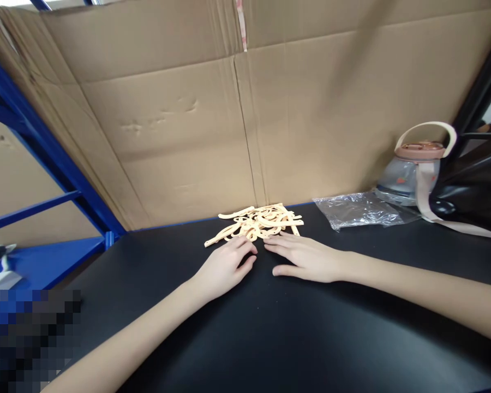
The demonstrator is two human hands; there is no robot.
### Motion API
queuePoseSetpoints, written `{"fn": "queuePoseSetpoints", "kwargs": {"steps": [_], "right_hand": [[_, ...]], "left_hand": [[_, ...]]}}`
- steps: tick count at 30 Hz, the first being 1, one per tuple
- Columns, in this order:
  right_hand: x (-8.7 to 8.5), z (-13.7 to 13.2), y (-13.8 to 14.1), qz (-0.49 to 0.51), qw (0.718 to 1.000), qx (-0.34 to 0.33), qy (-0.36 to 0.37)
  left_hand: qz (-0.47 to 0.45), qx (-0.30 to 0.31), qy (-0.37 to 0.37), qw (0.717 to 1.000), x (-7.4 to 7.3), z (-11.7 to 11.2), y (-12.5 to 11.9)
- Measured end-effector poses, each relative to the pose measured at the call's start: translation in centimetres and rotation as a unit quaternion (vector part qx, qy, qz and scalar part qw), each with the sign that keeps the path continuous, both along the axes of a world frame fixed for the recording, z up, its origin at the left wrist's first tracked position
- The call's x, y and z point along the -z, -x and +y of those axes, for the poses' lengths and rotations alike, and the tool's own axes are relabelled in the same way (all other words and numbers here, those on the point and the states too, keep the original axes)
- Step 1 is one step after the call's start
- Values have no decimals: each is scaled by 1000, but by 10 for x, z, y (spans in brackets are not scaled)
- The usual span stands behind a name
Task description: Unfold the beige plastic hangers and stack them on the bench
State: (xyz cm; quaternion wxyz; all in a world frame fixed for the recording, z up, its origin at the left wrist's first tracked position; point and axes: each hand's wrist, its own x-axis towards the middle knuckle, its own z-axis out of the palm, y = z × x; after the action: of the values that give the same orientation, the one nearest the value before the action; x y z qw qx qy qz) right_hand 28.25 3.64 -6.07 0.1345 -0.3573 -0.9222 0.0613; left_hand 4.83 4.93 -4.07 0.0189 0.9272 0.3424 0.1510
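A loose pile of thin, pale wooden pieces (262,221), some curved and some straight, lies on the black tabletop against the cardboard. At the pile's near left edge is my left hand (227,265), palm down, its fingers slightly bent and the thumb apart. My right hand (306,257) rests at the near right edge with fingers stretched out toward the pile. Its fingertips touch or nearly touch the pieces. Neither hand visibly grips a piece. What lies under the left fingertips is hidden.
Upright cardboard (180,147) closes off the back of the black table (245,338). To the right lie a crumpled clear plastic bag (358,212) and a water bottle (409,172) with a handle and strap. A blue metal frame (53,142) stands at the left.
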Motion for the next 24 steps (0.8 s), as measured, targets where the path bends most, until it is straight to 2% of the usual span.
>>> {"fn": "queuePoseSetpoints", "kwargs": {"steps": [4,8,10,13,18,24], "right_hand": [[0,12,5,5,998,42,-40],[2,-12,4,24,997,55,-43],[3,-27,0,23,998,50,-5],[2,-40,-5,28,998,45,40],[1,-38,-7,26,998,40,35],[2,-37,-7,30,999,28,18]], "left_hand": [[3,-67,-3,998,5,10,-1],[24,-105,15,994,16,-14,-1],[54,-93,57,993,19,-31,0],[87,-66,93,990,15,-44,5],[117,-44,85,989,3,-41,10],[87,-37,53,994,8,-36,11]]}}
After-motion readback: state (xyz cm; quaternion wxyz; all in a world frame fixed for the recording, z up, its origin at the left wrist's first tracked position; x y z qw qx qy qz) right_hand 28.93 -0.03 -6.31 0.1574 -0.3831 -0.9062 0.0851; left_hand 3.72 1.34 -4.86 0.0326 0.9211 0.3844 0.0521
